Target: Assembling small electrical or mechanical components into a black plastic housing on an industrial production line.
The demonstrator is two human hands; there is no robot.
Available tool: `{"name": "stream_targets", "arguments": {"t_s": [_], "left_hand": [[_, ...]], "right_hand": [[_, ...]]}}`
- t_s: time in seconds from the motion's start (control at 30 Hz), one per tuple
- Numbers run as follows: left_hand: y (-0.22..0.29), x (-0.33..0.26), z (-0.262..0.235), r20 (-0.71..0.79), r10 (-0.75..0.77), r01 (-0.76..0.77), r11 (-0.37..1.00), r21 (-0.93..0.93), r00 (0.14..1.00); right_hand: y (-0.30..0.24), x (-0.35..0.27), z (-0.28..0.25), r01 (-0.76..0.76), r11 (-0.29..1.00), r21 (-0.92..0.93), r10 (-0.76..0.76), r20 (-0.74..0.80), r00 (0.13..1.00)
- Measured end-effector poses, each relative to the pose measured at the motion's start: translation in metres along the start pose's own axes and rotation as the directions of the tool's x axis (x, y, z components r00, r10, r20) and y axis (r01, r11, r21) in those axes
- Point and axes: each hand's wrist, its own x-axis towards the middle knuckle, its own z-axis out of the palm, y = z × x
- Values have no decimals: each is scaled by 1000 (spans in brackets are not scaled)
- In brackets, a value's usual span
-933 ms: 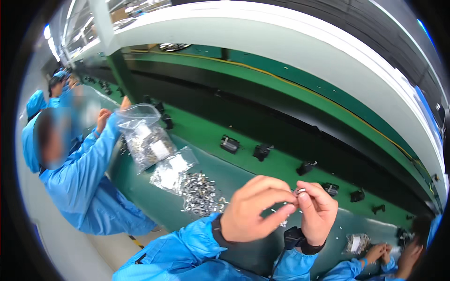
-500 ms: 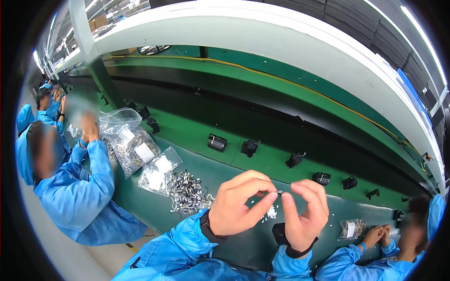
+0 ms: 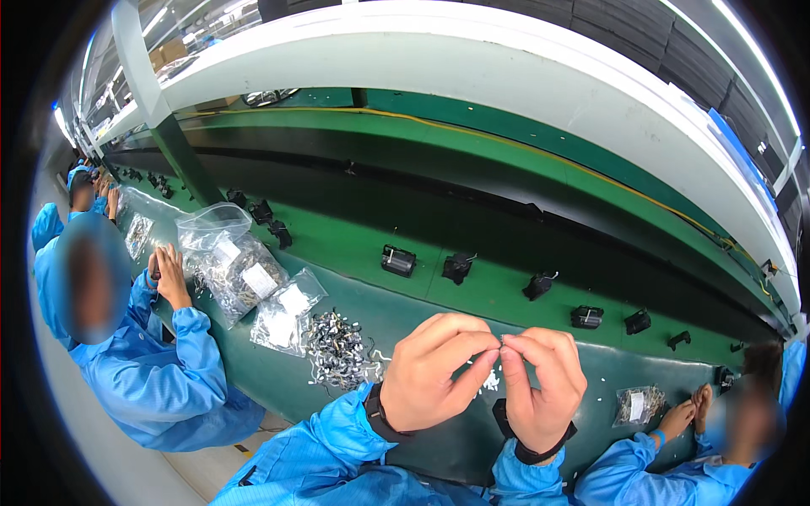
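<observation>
1. Small metal part (image 3: 503,340) is pinched between the fingertips of both hands in the head view, raised above the dark green bench (image 3: 422,312); the piece is too tiny for its shape to be told.
2. Left hand (image 3: 434,371) is curled nearly closed, thumb and forefinger tips pressed onto the part from the left; a black wristband is worn below it.
3. Right hand (image 3: 540,384) is likewise curled, thumb and forefinger tips meeting the part from the right, so the fingertips of the two hands touch around it.
4. Loose pile of metal clips (image 3: 337,350) is seen on the bench just left of the left hand, with a few white bits scattered under the hands.
5. Clear plastic bags (image 3: 245,270) of parts lie further left, beside the pile.
6. Black components (image 3: 397,261) are spaced along the lighter green belt (image 3: 472,228) behind the bench, well apart from the hands.
7. Co-worker in blue (image 3: 160,371) is seated at the left, hands at the bags; another co-worker's hands (image 3: 688,413) are at the lower right beside a small bag (image 3: 637,405).
</observation>
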Motion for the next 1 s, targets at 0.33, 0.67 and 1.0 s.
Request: {"name": "stream_targets", "arguments": {"t_s": [0.33,0.67,1.0], "left_hand": [[-3,1,-7,17,40,-40,999,-1,999],[-28,6,-12,198,-228,292,864,-410,953],[-74,-6,42,786,-109,752,-235,-615,609]], "right_hand": [[11,-3,5,-138,989,51,137,31,990],[100,-8,0,-168,983,-78,179,635,752],[78,-2,-13,-384,741,551,162,409,898]]}}
